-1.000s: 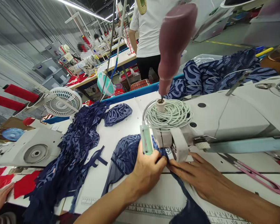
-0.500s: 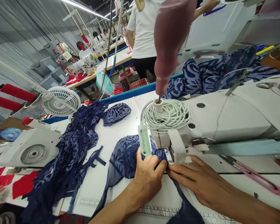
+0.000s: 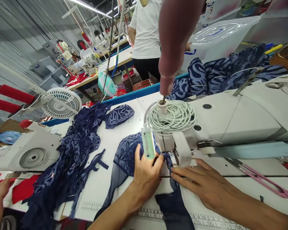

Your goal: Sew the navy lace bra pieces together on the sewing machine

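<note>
While grey curtains (image 3: 12,41) drape the room far to the left of the sewing machine (image 3: 244,118), a white worktop (image 3: 110,140) spreads out around its base, edged in blue at the far side and marked with a ruled scale (image 3: 146,214) at the near side. Beyond the machine stands a co-worker in a white top (image 3: 146,35), and beyond it to the right are clear plastic bins (image 3: 220,35). Left of the machine runs a long heap of navy scraps (image 3: 64,156); behind it lie printed fabric bundles (image 3: 232,70). A white fan (image 3: 62,102) stands well to its left. Under the machine's needle end and out to its left lies the navy patterned piece (image 3: 127,151). At that end the left hand (image 3: 146,174) keeps a narrow grip on the cloth; the right hand (image 3: 204,183) reaches its fingers flat to the cloth's edge, though whether its grip pinches cannot be told. Pink-handled snips (image 3: 266,182) lie just in front of the machine; pale cord (image 3: 175,116) is coiled on top.
</note>
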Demonstrator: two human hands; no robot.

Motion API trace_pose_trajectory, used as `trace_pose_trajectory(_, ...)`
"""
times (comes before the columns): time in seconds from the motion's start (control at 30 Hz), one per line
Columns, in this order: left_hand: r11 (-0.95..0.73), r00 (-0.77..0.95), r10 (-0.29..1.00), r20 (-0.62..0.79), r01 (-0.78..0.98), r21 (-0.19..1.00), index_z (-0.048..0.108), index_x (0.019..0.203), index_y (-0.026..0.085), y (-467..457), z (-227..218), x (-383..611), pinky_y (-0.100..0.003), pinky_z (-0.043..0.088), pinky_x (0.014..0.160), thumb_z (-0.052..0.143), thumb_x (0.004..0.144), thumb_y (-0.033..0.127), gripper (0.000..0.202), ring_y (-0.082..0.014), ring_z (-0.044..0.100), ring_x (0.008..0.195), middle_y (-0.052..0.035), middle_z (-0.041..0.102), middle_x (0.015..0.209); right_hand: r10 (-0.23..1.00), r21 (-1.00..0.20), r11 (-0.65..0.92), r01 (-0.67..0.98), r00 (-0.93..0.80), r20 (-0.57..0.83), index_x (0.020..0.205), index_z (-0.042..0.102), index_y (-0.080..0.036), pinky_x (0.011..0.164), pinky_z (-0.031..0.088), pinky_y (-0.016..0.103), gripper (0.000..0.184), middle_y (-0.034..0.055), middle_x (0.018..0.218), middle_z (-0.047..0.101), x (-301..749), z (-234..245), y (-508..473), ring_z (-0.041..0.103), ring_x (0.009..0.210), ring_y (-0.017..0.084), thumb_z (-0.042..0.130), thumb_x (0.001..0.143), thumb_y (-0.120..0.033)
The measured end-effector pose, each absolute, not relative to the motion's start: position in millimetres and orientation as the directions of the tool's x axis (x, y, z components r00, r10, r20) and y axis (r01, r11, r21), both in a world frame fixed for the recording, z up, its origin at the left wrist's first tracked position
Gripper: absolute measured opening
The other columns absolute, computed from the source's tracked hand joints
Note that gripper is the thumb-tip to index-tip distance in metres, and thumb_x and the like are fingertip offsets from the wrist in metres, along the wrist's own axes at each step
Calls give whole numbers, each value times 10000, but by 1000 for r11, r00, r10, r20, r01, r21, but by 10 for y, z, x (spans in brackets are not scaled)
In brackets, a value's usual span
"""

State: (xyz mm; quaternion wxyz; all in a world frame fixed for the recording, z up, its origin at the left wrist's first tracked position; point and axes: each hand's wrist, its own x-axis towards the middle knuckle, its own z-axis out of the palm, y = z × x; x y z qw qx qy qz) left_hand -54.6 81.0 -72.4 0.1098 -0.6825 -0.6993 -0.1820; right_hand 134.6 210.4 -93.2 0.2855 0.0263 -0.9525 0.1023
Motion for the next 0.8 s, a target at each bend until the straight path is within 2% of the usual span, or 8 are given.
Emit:
trace_pose_trajectory(0.1, -30, -27, 899, 437, 992, 123, 643, 1100, 210, 724, -683, -513, -647, 265, 1161, 468, 848, -5, 374, -209, 672, 901, -36, 733, 945, 2, -180, 976, -120, -827, 562, 1154, 669, -231, 1015, 377, 384, 583, -8, 1126, 725, 1342, -924, 2086, 637, 926, 145, 437, 700, 51)
trace_pose_trajectory(0.2, -90, 35, 901, 431, 990, 109, 650, 1068, 191, 705, -694, -469, -636, 285, 1145, 464, 877, 19, 318, -195, 660, 820, -29, 722, 880, 0, -174, 977, -122, -819, 573, 1125, 675, -233, 1000, 391, 376, 564, -11, 1107, 724, 1326, -908, 2075, 634, 942, 141, 454, 684, 38)
trace_pose_trajectory(0.3, -69, 9, 899, 437, 990, 122, 648, 1090, 189, 717, -717, -439, -626, 323, 1108, 464, 896, 40, 307, -191, 646, 789, -30, 722, 892, 13, -191, 974, -122, -810, 586, 1102, 677, -231, 982, 391, 365, 545, -2, 1073, 733, 1312, -872, 2062, 634, 941, 147, 435, 702, 51)
trace_pose_trajectory(0.63, -89, 8, 884, 467, 985, 151, 645, 1091, 201, 737, -757, -407, -447, 467, 892, 493, 967, 123, 211, -178, 649, 793, -25, 720, 880, -21, -198, 967, -161, -823, 567, 1106, 669, -203, 973, 340, 377, 386, 6, 1018, 722, 1311, -840, 2074, 610, 878, 159, 448, 853, -12)
trace_pose_trajectory(0.73, -88, -13, 878, 478, 978, 189, 645, 1073, 202, 735, -771, -419, -408, 489, 829, 498, 955, 115, 208, -175, 640, 780, -26, 700, 854, -44, -166, 972, -166, -824, 565, 1103, 675, -204, 973, 334, 391, 318, 10, 1023, 715, 1312, -807, 2059, 607, 881, 166, 453, 923, -65)
trace_pose_trajectory(0.8, -80, -46, 871, 489, 969, 234, 645, 1060, 209, 733, -781, -430, -401, 497, 827, 505, 938, 98, 217, -171, 636, 775, -20, 688, 839, -55, -137, 977, -164, -811, 582, 1088, 674, -189, 976, 337, 389, 333, 13, 988, 711, 1307, -802, 2036, 600, 857, 162, 407, 955, -41)
